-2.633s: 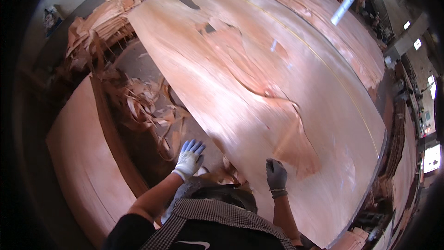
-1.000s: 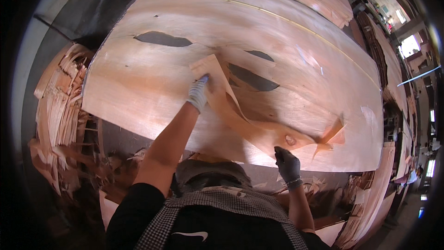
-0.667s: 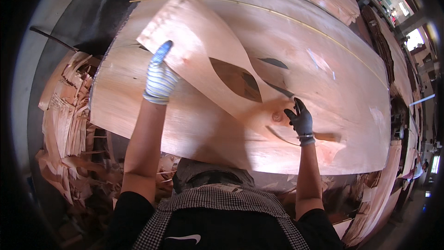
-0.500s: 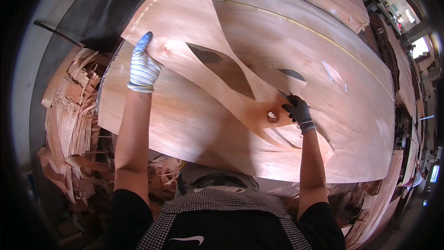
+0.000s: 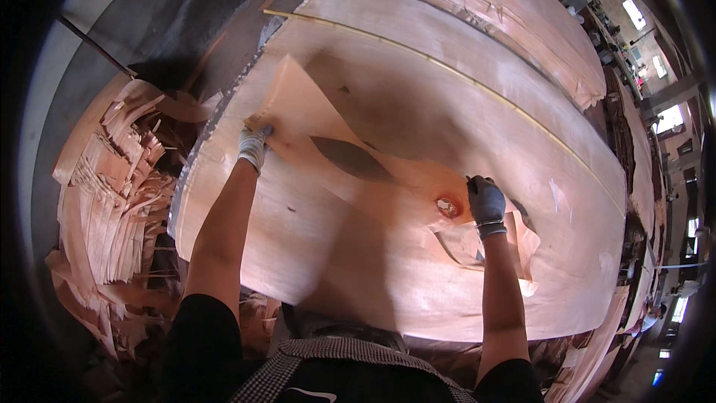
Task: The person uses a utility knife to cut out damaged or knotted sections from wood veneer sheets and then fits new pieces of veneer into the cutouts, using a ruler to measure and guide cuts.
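Observation:
A thin, pinkish-brown wood veneer piece [image 5: 294,97] is partly lifted above a wide stack of veneer [image 5: 335,254]. It has a long pointed slit and a reddish-rimmed knot hole [image 5: 448,207]; its right end is torn into ragged flaps. My left hand [image 5: 253,148], in a white and blue striped glove, is closed on the piece's left edge, thumb on top. My right hand [image 5: 488,203], in a dark grey glove, has its fingers curled on the piece just right of the knot hole. Its fingertips are partly hidden.
A long yellowish strip [image 5: 373,34] lies across the stack's far part. Beyond it is another veneer stack [image 5: 485,0]. Torn veneer scraps [image 5: 119,216] are heaped at the left, near a dark rod [image 5: 97,47]. Another person [image 5: 650,319] is at the far right.
The lifted veneer piece has come down and nearer, uncovering the far left of the stack. My left hand has lowered with it. My right hand stays near the knot hole; the view has shifted slightly.

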A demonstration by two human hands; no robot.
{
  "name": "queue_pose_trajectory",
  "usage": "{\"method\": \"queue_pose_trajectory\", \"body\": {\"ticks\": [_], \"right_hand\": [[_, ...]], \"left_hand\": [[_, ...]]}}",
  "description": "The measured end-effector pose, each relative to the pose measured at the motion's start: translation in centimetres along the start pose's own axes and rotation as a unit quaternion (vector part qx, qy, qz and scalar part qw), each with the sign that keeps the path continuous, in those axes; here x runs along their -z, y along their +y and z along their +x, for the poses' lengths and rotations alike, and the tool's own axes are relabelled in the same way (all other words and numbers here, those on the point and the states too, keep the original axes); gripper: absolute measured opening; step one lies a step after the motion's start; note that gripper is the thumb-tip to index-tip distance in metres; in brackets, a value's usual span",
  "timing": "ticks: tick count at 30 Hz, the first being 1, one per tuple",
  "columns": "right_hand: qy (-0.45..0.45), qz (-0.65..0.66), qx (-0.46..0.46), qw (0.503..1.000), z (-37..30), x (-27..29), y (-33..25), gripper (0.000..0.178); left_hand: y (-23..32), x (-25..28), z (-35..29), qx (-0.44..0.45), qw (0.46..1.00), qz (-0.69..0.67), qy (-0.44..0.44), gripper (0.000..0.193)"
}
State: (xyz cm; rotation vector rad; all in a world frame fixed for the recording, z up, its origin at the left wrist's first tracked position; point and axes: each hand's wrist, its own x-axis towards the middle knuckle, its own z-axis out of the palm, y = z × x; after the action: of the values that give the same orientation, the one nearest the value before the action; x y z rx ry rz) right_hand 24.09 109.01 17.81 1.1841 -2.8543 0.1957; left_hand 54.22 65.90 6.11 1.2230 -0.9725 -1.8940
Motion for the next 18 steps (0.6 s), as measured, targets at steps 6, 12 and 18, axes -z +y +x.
{"method": "queue_pose_trajectory", "body": {"ticks": [6, 12, 18], "right_hand": [[0.042, -0.044, 0.0, 0.998, 8.8, 0.1, -0.4, 0.017], [0.001, -0.129, -0.046, 0.991, 12.4, -0.6, 5.8, 0.013], [-0.02, -0.114, -0.051, 0.992, 16.8, -3.3, 6.7, 0.014]], "left_hand": [[-1.9, -0.1, 6.8, -0.161, 0.982, 0.101, -0.008, 0.064], [1.2, -9.8, 0.2, -0.303, 0.767, 0.551, 0.133, 0.095], [-0.7, -11.8, 4.7, -0.43, 0.581, 0.668, -0.176, 0.05]]}}
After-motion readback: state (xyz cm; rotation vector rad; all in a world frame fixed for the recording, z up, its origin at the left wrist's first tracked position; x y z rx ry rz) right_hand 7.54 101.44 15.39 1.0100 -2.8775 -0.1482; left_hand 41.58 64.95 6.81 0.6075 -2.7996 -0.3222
